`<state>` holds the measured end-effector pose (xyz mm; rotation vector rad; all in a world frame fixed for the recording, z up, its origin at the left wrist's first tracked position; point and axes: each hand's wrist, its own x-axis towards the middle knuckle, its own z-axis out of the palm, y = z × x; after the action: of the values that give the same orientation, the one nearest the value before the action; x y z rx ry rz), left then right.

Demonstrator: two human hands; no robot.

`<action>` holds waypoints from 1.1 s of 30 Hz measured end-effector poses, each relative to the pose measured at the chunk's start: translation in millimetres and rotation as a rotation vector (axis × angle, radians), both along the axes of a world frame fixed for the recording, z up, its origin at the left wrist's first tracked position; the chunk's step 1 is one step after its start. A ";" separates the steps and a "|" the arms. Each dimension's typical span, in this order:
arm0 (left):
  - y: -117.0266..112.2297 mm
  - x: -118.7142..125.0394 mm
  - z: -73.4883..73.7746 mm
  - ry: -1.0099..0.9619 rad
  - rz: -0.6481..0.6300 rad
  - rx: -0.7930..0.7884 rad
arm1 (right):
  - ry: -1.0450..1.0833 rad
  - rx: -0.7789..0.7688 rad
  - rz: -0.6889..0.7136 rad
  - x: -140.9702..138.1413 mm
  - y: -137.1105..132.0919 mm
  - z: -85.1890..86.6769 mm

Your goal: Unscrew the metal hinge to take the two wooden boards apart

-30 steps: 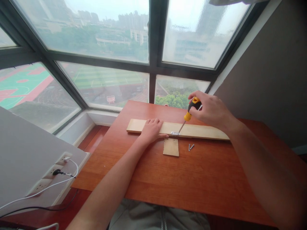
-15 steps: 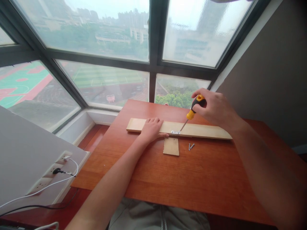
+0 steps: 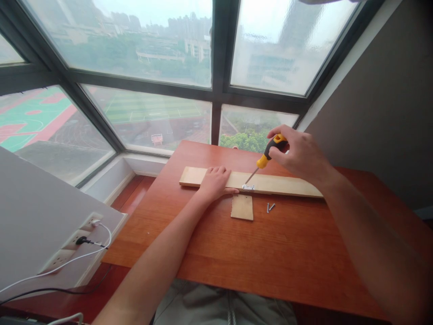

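Observation:
A long pale wooden plank (image 3: 287,185) lies across the far part of a reddish wooden table (image 3: 257,253). My left hand (image 3: 214,182) lies flat on the plank, fingers stretched out, pressing it down. My right hand (image 3: 297,154) is closed round the yellow-and-black handle of a screwdriver (image 3: 265,158). Its tip rests on a small metal hinge (image 3: 247,187) at the plank's near edge. A small square wooden piece (image 3: 242,207) lies just in front of the hinge. Two loose screws (image 3: 269,207) lie to its right.
Large windows with dark frames stand behind the table, a grey wall to the right. At lower left a white surface carries a power strip (image 3: 69,246) with a white and a black cable plugged in. My lap shows below the table's near edge.
My right hand has tilted the screwdriver; its tip has shifted slightly left along the hinge. The left hand and the plank have stayed in place.

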<state>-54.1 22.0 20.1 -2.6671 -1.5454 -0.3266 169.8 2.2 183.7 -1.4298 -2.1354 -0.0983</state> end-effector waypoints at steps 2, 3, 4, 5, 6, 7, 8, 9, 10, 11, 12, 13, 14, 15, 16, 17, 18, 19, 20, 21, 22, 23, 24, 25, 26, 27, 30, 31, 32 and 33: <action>-0.1 0.0 0.4 0.004 -0.002 -0.001 | 0.003 -0.007 0.014 -1.3 0.7 -0.6; -0.1 0.0 0.6 0.004 -0.003 -0.002 | 0.004 -0.010 0.018 -1.7 0.8 -0.6; -0.1 0.0 0.7 0.003 -0.004 -0.002 | 0.004 -0.014 0.020 -2.0 0.9 -0.6; -0.1 0.0 0.8 0.002 -0.005 -0.001 | 0.004 -0.019 0.019 -2.3 0.8 -0.4; -0.2 0.0 0.9 0.000 -0.006 0.000 | 0.002 -0.025 0.018 -2.5 0.6 -0.1; -0.2 0.0 0.9 -0.003 -0.007 0.001 | 0.000 -0.033 0.016 -2.9 0.4 0.1; -0.3 0.1 1.0 -0.005 -0.008 0.001 | -0.003 -0.039 0.014 -3.4 0.1 0.3; -0.3 0.1 1.1 -0.007 -0.007 0.000 | -0.005 -0.044 0.014 -3.9 -0.2 0.4; -0.4 0.1 1.2 -0.010 -0.005 -0.002 | -0.006 -0.047 0.014 -4.5 -0.4 0.4; -0.6 0.1 1.3 -0.012 -0.003 -0.005 | -0.008 -0.049 0.015 -5.1 -0.7 0.3; -0.7 0.1 1.4 -0.013 -0.002 -0.007 | -0.010 -0.050 0.016 -5.7 -0.9 0.1; -0.7 0.1 1.5 -0.013 -0.002 -0.008 | -0.011 -0.050 0.017 -6.2 -1.0 -0.1; -0.8 0.1 1.7 -0.012 -0.003 -0.008 | -0.012 -0.050 0.018 -6.5 -1.1 -0.3; -0.8 0.1 1.7 -0.011 -0.005 -0.008 | -0.014 -0.049 0.018 -6.7 -1.1 -0.5; -0.7 0.1 1.7 -0.009 -0.006 -0.008 | -0.016 -0.050 0.018 -6.7 -1.0 -0.6; -0.7 0.1 1.7 -0.006 -0.007 -0.007 | -0.019 -0.050 0.018 -6.5 -0.8 -0.8; -0.6 0.1 1.6 -0.004 -0.006 -0.006 | -0.022 -0.050 0.019 -6.2 -0.6 -1.0; -0.4 0.1 1.4 -0.002 -0.005 -0.006 | -0.026 -0.048 0.018 -5.8 -0.3 -1.2; -0.3 0.1 1.1 0.000 -0.005 -0.006 | -0.029 -0.046 0.018 -5.3 0.1 -1.4; -0.2 0.0 0.8 0.000 -0.004 -0.006 | -0.032 -0.044 0.017 -4.9 0.4 -1.7; -0.1 0.0 0.6 0.000 -0.004 -0.005 | -0.033 -0.043 0.015 -4.5 0.6 -2.0; 0.0 0.0 0.4 0.000 -0.003 -0.004 | -0.034 -0.042 0.012 -4.2 0.8 -2.3; 0.0 -0.1 0.2 0.000 -0.004 -0.003 | -0.035 -0.041 0.006 -4.0 0.9 -2.5; 0.1 -0.1 0.1 0.001 -0.006 -0.001 | -0.037 -0.039 -0.002 -3.8 1.0 -2.7; 0.0 -0.1 0.1 0.001 -0.009 0.001 | -0.040 -0.035 -0.012 -3.7 1.0 -2.8; 0.0 -0.2 0.1 0.003 -0.010 0.003 | -0.044 -0.032 -0.021 -3.6 1.0 -2.9; -0.2 -0.1 0.6 0.003 -0.008 0.006 | -0.056 -0.029 -0.040 -3.5 1.3 -3.1; -0.3 0.0 0.8 0.000 -0.006 0.005 | -0.061 -0.029 -0.042 -3.7 1.5 -3.4; -0.4 0.0 1.0 -0.003 -0.005 0.002 | -0.067 -0.028 -0.042 -4.2 1.7 -3.8; -0.5 0.1 1.1 -0.007 -0.005 -0.001 | -0.076 -0.023 -0.043 -5.1 1.9 -4.2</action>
<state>-54.0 21.5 21.2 -2.6741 -1.5423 -0.3361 164.7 4.2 179.5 -1.5084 -2.1732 -0.1465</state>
